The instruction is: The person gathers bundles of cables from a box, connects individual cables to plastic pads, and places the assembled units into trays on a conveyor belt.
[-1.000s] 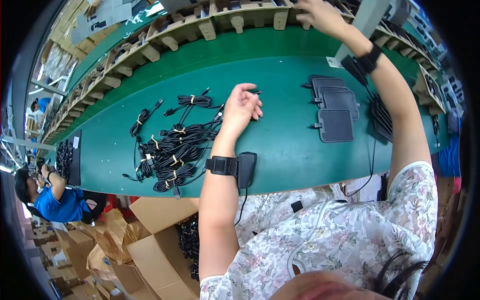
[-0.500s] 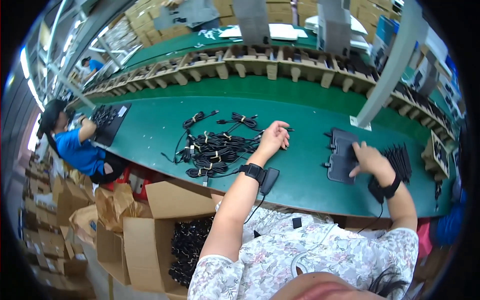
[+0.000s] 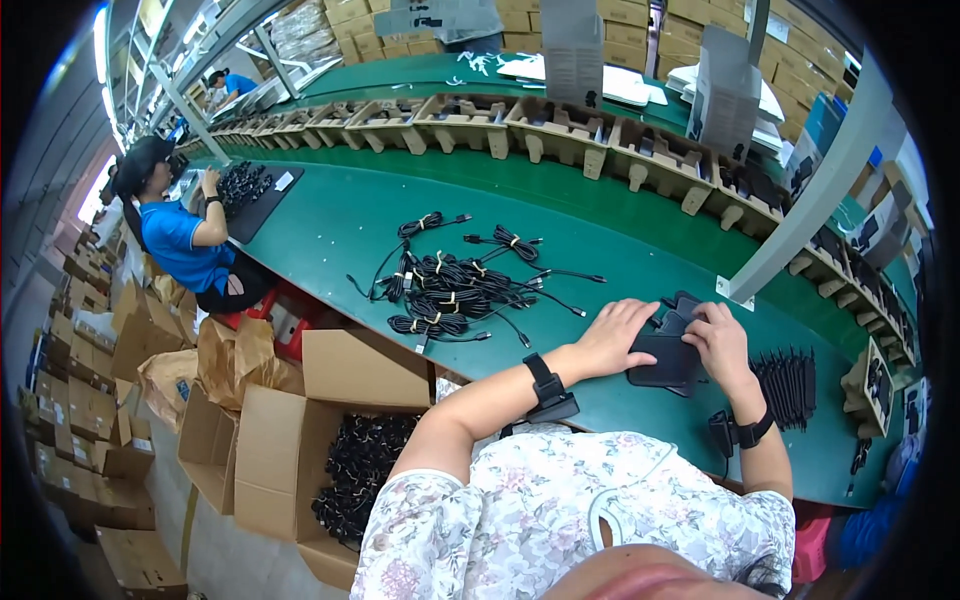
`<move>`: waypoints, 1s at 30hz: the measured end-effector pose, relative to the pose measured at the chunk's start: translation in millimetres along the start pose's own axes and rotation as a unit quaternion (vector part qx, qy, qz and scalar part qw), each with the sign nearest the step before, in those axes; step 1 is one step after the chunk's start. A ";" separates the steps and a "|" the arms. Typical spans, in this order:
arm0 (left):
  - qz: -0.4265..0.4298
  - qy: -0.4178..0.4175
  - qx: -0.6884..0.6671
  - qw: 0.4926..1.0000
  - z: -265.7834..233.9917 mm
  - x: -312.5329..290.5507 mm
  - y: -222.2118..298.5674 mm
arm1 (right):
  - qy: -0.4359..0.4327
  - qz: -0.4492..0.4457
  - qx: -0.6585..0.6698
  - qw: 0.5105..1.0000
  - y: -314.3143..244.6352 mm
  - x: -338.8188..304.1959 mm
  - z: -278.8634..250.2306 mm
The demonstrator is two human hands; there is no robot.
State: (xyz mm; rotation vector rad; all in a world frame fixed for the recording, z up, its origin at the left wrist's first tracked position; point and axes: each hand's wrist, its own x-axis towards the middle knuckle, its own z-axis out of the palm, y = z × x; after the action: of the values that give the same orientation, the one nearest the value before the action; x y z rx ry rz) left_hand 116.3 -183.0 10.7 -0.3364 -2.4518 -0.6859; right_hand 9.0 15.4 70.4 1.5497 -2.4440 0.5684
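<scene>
A flat black plastic panel [image 3: 661,365] with small tabs lies on the green bench in front of me. My left hand [image 3: 612,342] is at its left side, fingers stretched toward the far edge and thumb on the panel, holding it. Bent fingers of my right hand [image 3: 720,348] grip its right side; their tips are partly hidden. To the left, a heap of black cables [image 3: 455,283], tied in bundles with pale ties, lies apart from both hands. Close by my right wrist is a row of thin black pieces [image 3: 785,388].
Cardboard trays [image 3: 468,120] line the bench's far side. A grey post [image 3: 800,215] rises at the right. Below the bench, an open carton [image 3: 270,465] holds black cable bundles. Another person in blue [image 3: 180,235] works at the far left, beside a dark mat [image 3: 266,205].
My left hand has left the cable heap and moved right to the panel. My right hand, blurred over the panel before, now grips its right side. The view has shifted too.
</scene>
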 end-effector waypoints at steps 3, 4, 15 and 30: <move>-0.027 -0.040 -0.059 0.997 7.5 -4.7 -6.8 | 0.051 -0.073 -0.004 0.996 -11.0 11.7 -3.5; -0.037 -0.028 -0.054 0.997 4.3 -3.8 -10.6 | 0.055 -0.071 0.020 0.996 -11.7 16.2 -3.5; -0.245 0.109 -0.399 0.877 -76.0 17.8 -31.4 | -0.090 0.150 0.416 0.892 -28.1 80.5 0.9; -0.339 0.112 -0.547 0.757 -76.1 -2.6 -33.3 | -0.020 0.011 0.563 0.826 -30.2 155.5 42.3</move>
State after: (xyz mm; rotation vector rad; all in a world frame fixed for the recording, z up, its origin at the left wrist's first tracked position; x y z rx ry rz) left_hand 140.4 -252.3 49.8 0.2538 -1.6110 -2.2982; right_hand -29.5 -142.1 94.4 1.7875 -2.1584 2.2818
